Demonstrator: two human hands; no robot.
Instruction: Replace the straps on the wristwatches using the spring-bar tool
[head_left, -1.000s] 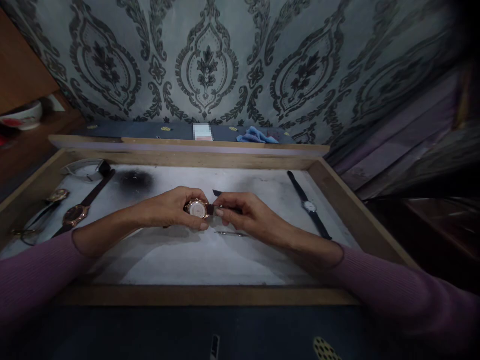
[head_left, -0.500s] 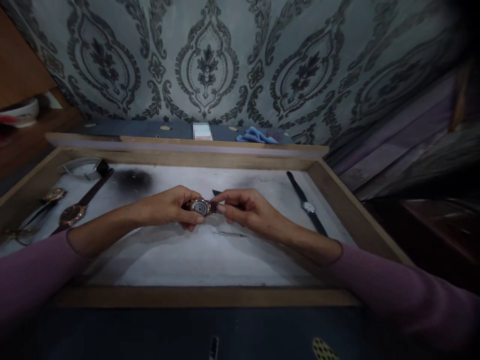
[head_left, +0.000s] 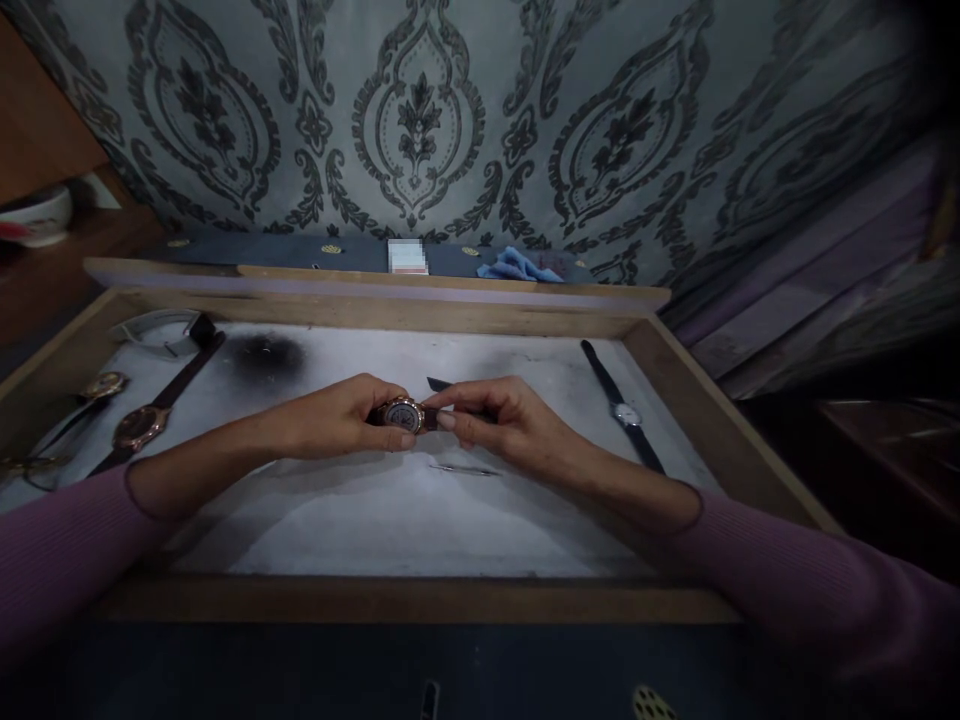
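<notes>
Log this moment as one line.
left grip: holding watch | right grip: pinching its strap | thin tool: untouched in wooden tray

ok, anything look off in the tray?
Yes: a dark, sooty-looking smudge on the white tray floor, toward the far left. It stands out against the pale surface; stain or scorch, can't tell.

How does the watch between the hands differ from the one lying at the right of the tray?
The held watch has a gold-toned case; the resting watch has a silver-toned one.
The held watch's dial looks darker; the resting watch's looks pale.
The left hand and right hand grip the held watch; the resting watch lies stretched out in the tray.
Both have dark straps.
</notes>
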